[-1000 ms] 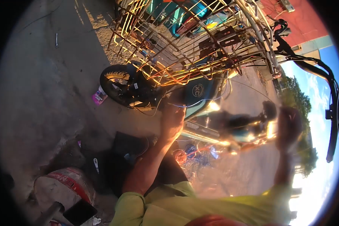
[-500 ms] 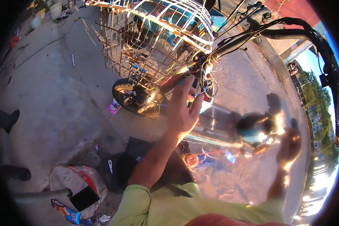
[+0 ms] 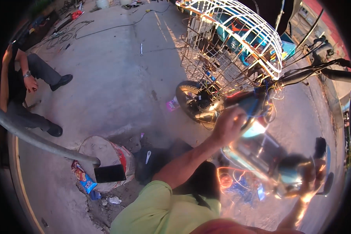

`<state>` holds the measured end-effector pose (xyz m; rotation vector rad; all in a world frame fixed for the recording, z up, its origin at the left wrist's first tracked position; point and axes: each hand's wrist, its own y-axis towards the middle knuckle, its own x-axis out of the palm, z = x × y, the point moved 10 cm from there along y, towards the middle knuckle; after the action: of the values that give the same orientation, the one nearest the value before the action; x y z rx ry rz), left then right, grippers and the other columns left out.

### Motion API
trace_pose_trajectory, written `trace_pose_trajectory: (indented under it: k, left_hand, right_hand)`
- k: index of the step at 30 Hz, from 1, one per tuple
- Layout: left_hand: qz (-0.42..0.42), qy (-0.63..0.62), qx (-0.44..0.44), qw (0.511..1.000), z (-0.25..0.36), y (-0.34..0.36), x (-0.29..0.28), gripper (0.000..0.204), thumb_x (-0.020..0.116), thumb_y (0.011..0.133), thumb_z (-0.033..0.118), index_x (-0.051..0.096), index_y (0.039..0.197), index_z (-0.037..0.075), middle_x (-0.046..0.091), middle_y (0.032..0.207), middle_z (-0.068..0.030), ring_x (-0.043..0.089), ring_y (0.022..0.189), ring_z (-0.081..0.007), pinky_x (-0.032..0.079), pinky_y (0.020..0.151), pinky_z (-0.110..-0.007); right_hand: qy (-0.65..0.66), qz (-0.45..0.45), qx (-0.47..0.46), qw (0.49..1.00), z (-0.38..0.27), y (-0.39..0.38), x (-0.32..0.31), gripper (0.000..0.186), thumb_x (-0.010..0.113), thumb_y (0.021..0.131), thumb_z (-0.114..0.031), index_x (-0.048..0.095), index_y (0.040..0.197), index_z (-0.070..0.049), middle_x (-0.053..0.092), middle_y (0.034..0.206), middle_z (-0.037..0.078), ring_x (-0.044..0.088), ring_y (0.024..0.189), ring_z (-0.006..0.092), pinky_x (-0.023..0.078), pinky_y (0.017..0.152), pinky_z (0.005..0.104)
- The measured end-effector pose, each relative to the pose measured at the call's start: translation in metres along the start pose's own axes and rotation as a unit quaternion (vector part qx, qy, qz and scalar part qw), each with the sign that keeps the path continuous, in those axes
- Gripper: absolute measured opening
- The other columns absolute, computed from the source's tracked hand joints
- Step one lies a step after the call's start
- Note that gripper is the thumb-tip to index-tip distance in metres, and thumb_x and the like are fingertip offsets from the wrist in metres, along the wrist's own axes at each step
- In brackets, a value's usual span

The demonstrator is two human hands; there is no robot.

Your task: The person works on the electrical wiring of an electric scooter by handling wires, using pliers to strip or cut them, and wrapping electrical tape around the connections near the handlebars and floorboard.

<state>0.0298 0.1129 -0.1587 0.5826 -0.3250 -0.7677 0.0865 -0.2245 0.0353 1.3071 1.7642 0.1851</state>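
Observation:
My left hand, fingers curled, is at the front body of an electric scooter, just below loose coloured wires; what it grips is hidden. A rusty white wire basket sits above the front wheel. My right hand is at the lower right, smeared by glare and motion beside a shiny rounded part, its fingers unclear. A coil of orange wire lies between my arms, near the blurred lower scooter body.
A seated person in dark clothes is at left. A metal pipe reaches to a battered drum with a black phone and snack bag. A wrench and cables lie on the ground.
The view has swung left, shifting the scooter rightward and bringing the seated person in. My left hand's fingers, outstretched among the wires half a second ago, are now more curled.

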Motion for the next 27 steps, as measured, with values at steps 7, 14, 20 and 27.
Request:
trace_pose_trajectory:
  k: [7, 14, 20, 27]
  left_hand:
    - [-0.075, -0.283, -0.132, 0.947, 0.002, -0.021, 0.032, 0.011, 0.058, 0.1, 0.007, 0.06, 0.109, 0.0, 0.061, 0.087, 0.0008, 0.06, 0.078, -0.0102, 0.051, 0.074, -0.029]
    - [-0.122, -0.104, 0.003, 0.987, 0.045, -0.042, 0.024, 0.016, 0.064, 0.093, 0.003, 0.062, 0.108, 0.002, 0.061, 0.091, -0.0161, 0.064, 0.083, -0.0326, 0.049, 0.07, -0.039]
    - [-0.115, -0.098, 0.028, 0.988, 0.048, -0.043, 0.005, 0.017, 0.066, 0.09, 0.001, 0.064, 0.106, 0.003, 0.06, 0.09, -0.0159, 0.062, 0.082, -0.0355, 0.048, 0.07, -0.043]
    - [-0.187, -0.084, 0.006, 0.979, 0.035, -0.06, 0.02, 0.014, 0.066, 0.092, 0.006, 0.064, 0.106, 0.004, 0.065, 0.099, -0.0149, 0.064, 0.092, -0.0367, 0.051, 0.08, -0.044]
  right_hand:
    - [0.213, -0.179, 0.136, 0.951, -0.012, 0.016, 0.151, 0.031, 0.076, 0.083, -0.024, 0.063, 0.101, -0.002, 0.056, 0.074, -0.003, 0.049, 0.065, 0.0054, 0.036, 0.059, 0.0212]
    - [0.246, -0.273, 0.194, 0.91, 0.019, -0.007, 0.228, 0.022, 0.077, 0.088, -0.01, 0.059, 0.099, -0.004, 0.058, 0.08, -0.003, 0.05, 0.07, 0.0037, 0.04, 0.061, 0.0221]
    - [0.283, -0.229, 0.185, 0.913, 0.018, -0.006, 0.234, 0.027, 0.077, 0.088, -0.011, 0.058, 0.107, -0.003, 0.064, 0.084, 0.0, 0.057, 0.077, 0.007, 0.047, 0.069, 0.0236]
    - [0.267, -0.267, 0.179, 0.908, 0.028, -0.008, 0.227, 0.009, 0.071, 0.09, -0.002, 0.069, 0.099, -0.003, 0.068, 0.091, 0.002, 0.063, 0.086, 0.0106, 0.051, 0.077, 0.0268]
